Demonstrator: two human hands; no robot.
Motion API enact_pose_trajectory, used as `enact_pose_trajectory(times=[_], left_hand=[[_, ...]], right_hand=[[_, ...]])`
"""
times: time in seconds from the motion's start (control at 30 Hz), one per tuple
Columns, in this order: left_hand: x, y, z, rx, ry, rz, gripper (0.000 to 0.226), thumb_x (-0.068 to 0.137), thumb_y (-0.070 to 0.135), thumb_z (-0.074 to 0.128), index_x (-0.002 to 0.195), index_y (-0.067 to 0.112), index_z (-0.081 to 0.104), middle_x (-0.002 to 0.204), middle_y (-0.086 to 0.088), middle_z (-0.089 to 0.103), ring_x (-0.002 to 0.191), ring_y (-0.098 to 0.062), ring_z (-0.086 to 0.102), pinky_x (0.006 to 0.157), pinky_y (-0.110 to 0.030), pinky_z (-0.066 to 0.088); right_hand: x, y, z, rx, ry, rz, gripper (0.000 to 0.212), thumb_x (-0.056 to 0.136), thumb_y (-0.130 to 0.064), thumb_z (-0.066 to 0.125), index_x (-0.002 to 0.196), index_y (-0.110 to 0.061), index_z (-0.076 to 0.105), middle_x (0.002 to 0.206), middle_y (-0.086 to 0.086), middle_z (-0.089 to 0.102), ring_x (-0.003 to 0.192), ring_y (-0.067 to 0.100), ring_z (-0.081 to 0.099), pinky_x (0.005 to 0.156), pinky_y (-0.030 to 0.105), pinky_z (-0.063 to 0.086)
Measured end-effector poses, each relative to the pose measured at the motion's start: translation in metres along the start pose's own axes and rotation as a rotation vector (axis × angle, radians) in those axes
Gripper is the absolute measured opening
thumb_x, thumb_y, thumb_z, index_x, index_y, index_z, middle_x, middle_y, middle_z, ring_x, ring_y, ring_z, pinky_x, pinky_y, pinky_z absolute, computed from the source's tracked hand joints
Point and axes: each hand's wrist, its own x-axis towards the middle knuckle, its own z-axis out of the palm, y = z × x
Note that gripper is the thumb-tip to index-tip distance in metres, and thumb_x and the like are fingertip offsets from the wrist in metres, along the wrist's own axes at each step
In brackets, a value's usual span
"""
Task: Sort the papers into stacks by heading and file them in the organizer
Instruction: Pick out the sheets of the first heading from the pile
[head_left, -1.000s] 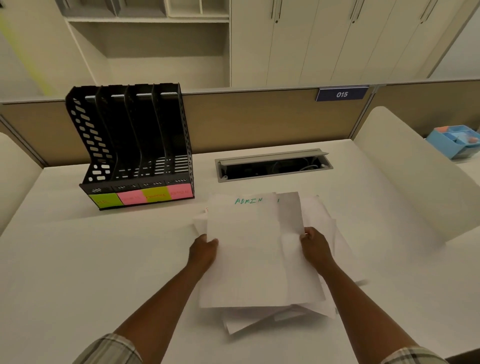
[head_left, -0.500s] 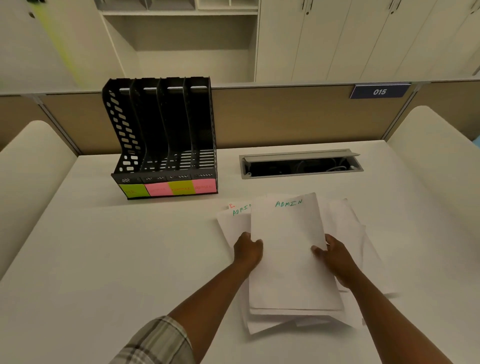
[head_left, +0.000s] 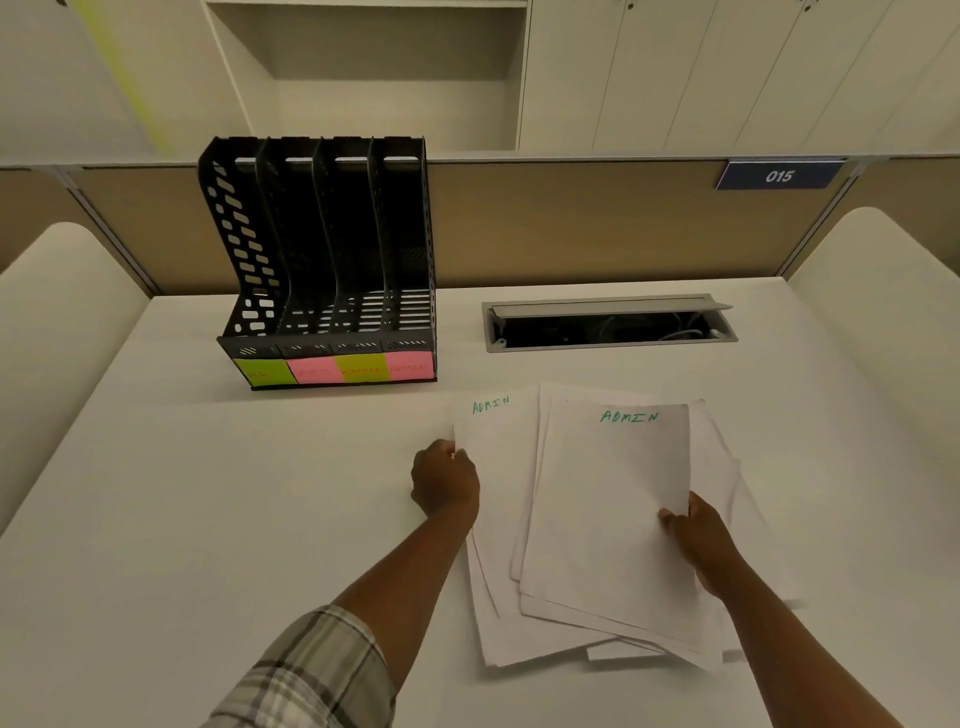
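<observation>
My left hand (head_left: 445, 480) has slid its pinched white ADMIN-headed sheet (head_left: 493, 452) leftward from the right hand's (head_left: 698, 540) gripped ADMIN sheet (head_left: 613, 509), long axis toward the black four-slot organizer (head_left: 322, 260) at the bench's far-left.

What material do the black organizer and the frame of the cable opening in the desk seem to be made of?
Organizer: probably moulded plastic, matte black; its thin curved dividers and punched slots and holes suggest this.
Cable opening frame: looks like brushed or painted metal, grey with a dull sheen and sharp straight edges, though grey plastic is possible.

Matt white papers (head_left: 613, 519); perforated black plastic organizer (head_left: 322, 249) (dull sheen).
</observation>
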Motion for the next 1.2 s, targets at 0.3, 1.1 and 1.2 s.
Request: enact_pose_trajectory(times=[0.3,1.1,1.2], left_hand=[[0.01,0.004,-0.038,-0.043,0.236,0.116,0.026,0.096,0.011,0.044,0.109,0.005,0.066,0.103,-0.018,0.071,0.095,-0.035,0.067,0.081,-0.041,0.053],[0.038,-0.073,-0.08,-0.308,-0.302,-0.157,0.023,0.092,0.021,0.041,0.108,0.022,0.058,0.108,-0.011,0.066,0.095,-0.034,0.064,0.075,-0.044,0.057],[0.036,-0.074,-0.094,-0.444,-0.34,-0.231,0.022,0.091,0.014,0.042,0.101,0.023,0.06,0.097,-0.011,0.07,0.08,-0.031,0.067,0.058,-0.033,0.051]], right_hand=[[-0.005,-0.001,0.003,-0.024,0.019,0.043,0.034,0.089,-0.004,0.047,0.122,-0.008,0.055,0.11,0.014,0.064,0.099,0.034,0.06,0.088,0.045,0.05],[-0.047,-0.087,0.119,-0.035,-0.39,-0.115,0.039,0.084,0.003,0.051,0.12,-0.011,0.056,0.112,0.011,0.065,0.097,0.026,0.062,0.086,0.042,0.053],[-0.048,-0.089,0.135,-0.085,-0.398,-0.154,0.046,0.085,-0.01,0.059,0.13,-0.018,0.05,0.12,0.004,0.063,0.098,0.021,0.063,0.086,0.039,0.055]])
